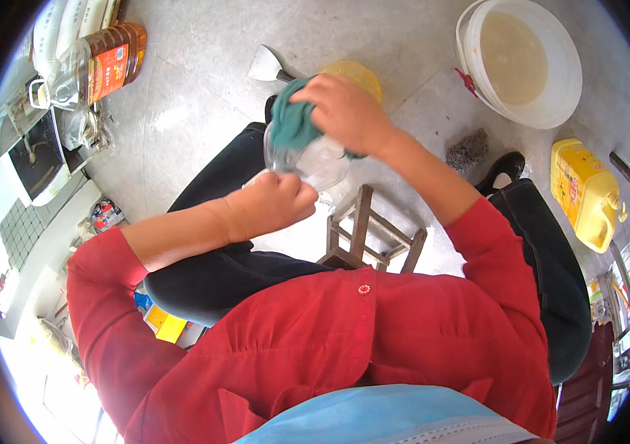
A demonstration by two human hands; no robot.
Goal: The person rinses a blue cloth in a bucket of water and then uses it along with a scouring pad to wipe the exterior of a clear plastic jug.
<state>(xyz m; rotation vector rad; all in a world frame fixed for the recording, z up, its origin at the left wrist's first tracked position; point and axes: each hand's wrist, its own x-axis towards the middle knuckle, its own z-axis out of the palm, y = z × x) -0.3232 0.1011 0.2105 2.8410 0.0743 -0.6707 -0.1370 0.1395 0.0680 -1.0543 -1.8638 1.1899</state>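
Note:
My left hand [279, 202] is closed on the near rim of a clear, see-through container [326, 164], whose exact kind I cannot tell. Over the far side of the container, my right hand [345, 114] grips a green cloth [293, 119] and presses it against the wall. The container is held above the floor, between my knees. Just beyond the cloth lies a scraper with a wide pale blade [265, 64], its dark handle partly hidden. A yellow round object [356, 77] sits behind my right hand, mostly covered by it.
A white bucket [562, 77] of cloudy water stands at the upper right. Near it are a dark scouring pad [467, 150] and a yellow jug [587, 194]. A wooden stool [362, 222] is below my hands. At the upper left is a large oil bottle [98, 66].

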